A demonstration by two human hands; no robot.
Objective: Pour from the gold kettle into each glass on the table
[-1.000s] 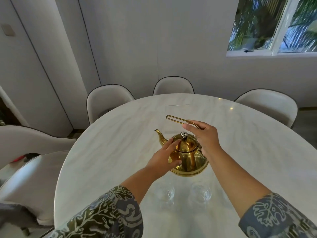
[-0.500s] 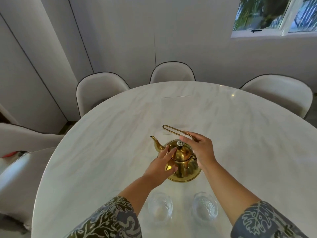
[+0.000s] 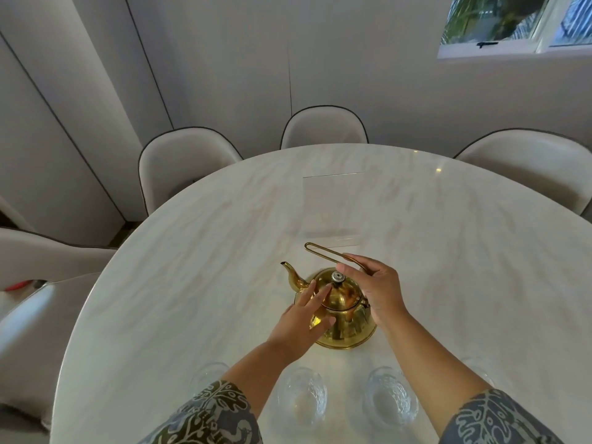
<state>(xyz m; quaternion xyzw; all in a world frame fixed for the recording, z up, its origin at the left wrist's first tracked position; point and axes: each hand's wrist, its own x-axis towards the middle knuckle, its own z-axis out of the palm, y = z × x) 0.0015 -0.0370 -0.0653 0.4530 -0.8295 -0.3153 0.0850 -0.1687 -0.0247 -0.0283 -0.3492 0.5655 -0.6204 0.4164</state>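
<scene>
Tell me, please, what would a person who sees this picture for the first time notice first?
First, the shiny gold kettle standing mid-table, with the right hand holding its handle and the left hand touching its body. Next, the clear glasses in a row at the near edge of the pale marble table.

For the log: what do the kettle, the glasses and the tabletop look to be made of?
Gold kettle: polished gold-toned metal, probably brass or plated steel; it mirrors the room, and has a thin wire handle.
Glasses: clear textured glass, the table showing through.
Table: pale veined marble or an imitation, with a glossy sheen.
</scene>
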